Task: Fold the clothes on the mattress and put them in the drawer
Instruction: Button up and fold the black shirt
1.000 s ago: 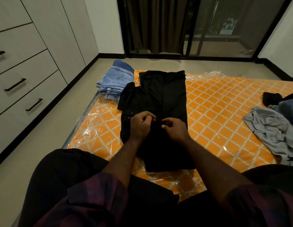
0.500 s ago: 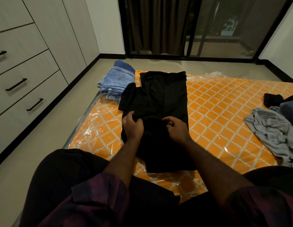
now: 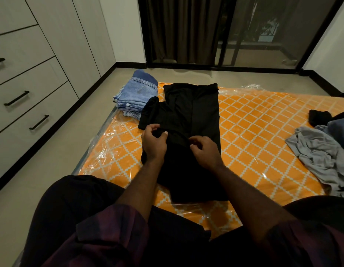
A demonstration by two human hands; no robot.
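One mattress [image 3: 254,132], orange with a pale lattice and wrapped in clear plastic, lies on the floor and fills the middle and right of the scene. Along the left wall stands one bank of drawers [image 3: 32,78], every front closed, with three black handles [image 3: 16,98] in view. At the far end is one glass door [image 3: 263,35] with one dark curtain [image 3: 182,29] to its left.

One black garment [image 3: 198,112] lies flat on the left half of the mattress, running from near to far. Its sides are folded in to a long strip, and one sleeve [image 3: 150,112] sticks out to the left.

At the right edge of the mattress, well apart from it, sits one loose heap of three unfolded pieces: a grey garment [image 3: 317,151] nearest, a blue garment [image 3: 338,130] behind it and a small black piece [image 3: 319,117] farthest. On the far left corner sits one stack of folded denim [image 3: 136,97], just beside the sleeve; how many pieces it holds cannot be told.

Two hands reach in from the near side, both on the middle of the black garment. The left hand [image 3: 154,145] has its grip closed, thumb against curled fingers, pinching a fold of the cloth beside the sleeve. The right hand [image 3: 205,151], near it but apart, also has its grip closed, pinching the cloth near the centre fold.
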